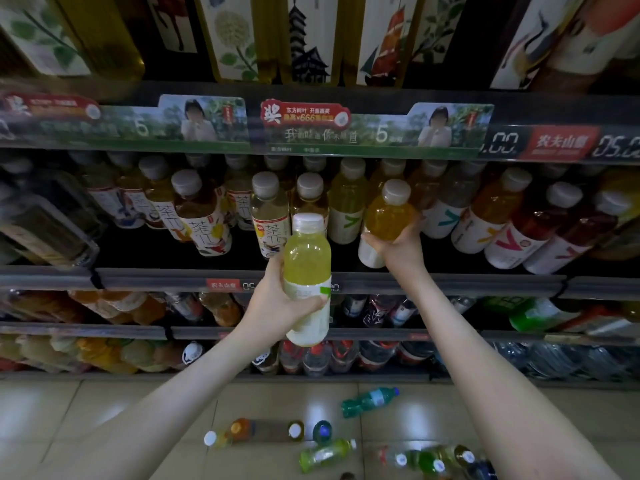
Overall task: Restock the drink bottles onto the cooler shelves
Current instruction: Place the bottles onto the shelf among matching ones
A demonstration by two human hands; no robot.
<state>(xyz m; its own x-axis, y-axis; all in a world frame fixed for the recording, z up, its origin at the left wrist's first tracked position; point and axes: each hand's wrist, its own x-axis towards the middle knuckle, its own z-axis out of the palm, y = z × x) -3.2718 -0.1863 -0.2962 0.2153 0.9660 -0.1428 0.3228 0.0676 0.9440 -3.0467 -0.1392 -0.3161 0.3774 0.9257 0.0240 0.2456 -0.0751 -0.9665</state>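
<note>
In front of the middle shelf (156, 276), yellow bottle (307, 268) is gripped upright by left hand (273, 303); orange bottle (391, 216) is clasped by right hand (398, 247) at that shelf's front row. On the tiled floor (104, 410) below, loose bottles (370, 400) are scattered.

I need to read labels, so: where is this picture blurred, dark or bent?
Head view: the left sign is motion-blurred; the lime bottle is sharp and bright; the lower shelves are dim and bow from the wide lens; the floor shows soft glare.
</note>
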